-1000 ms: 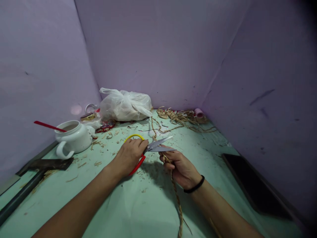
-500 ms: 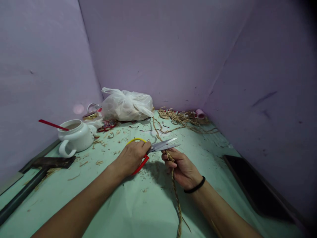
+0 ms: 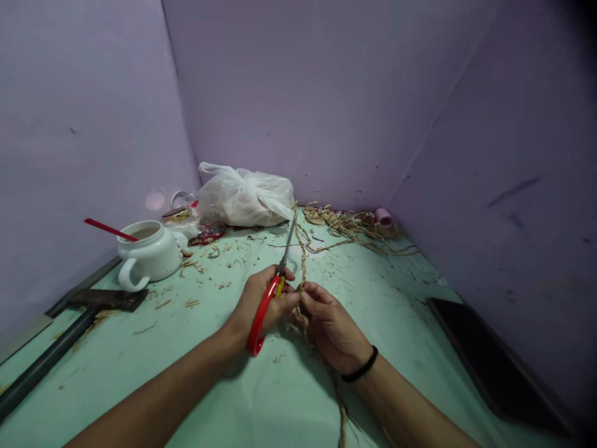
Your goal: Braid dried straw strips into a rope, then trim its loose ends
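My left hand (image 3: 267, 300) is closed around a pair of scissors (image 3: 263, 314) with red and yellow handles, whose blades look closed and point away toward the back wall. The fingertips of that hand also meet a braided straw cord (image 3: 303, 264). Opposite, my right hand (image 3: 332, 323) pinches the same cord between thumb and fingers. From the pinch the cord runs back toward the plastic bag and hangs down toward me below. My fingers hide the stretch of cord between both hands.
A white pot (image 3: 152, 252) with a red stick and a hammer-like tool (image 3: 105, 300) lie left. Behind are a knotted white plastic bag (image 3: 247, 199), coiled cord (image 3: 345, 224) and a pink spool (image 3: 384, 217). A dark flat device (image 3: 485, 354) lies right. Straw scraps litter the table.
The scissors have swung from pointing right with blades apart to pointing away from me. My left hand has come over to the cord beside my right hand.
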The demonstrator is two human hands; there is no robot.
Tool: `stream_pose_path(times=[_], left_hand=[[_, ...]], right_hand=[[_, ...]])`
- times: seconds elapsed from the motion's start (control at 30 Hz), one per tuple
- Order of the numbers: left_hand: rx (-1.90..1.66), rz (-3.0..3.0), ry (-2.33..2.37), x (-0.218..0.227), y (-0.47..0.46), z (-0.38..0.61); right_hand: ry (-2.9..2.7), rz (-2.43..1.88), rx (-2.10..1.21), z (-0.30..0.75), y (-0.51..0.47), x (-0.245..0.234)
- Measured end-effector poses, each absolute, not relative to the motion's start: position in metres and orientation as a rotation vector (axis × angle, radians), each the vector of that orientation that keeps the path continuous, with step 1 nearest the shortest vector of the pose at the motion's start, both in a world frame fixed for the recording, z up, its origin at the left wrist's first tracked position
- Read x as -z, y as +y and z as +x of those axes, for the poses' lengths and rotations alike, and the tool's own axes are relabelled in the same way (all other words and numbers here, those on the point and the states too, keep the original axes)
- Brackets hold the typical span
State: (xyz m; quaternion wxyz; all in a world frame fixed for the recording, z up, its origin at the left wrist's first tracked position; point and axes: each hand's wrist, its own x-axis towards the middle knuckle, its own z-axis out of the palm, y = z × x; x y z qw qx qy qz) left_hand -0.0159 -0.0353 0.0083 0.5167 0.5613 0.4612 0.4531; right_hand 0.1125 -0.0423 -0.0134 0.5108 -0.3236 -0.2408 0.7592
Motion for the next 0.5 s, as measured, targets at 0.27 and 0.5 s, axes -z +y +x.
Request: stream_pose_path(times=[0.27,0.5], left_hand=[[-1.107,1.17,1.063,-0.0084,-0.04,-0.0071],[-0.991,1.253,1.1,-0.007,-0.0427,-0.0069]], right_hand=[[-0.602,-0.724,-1.853,0.1139,-0.0408,0.0123],[-0.637,-0.781,-1.714,0.1194,-0.0355,0.0082]])
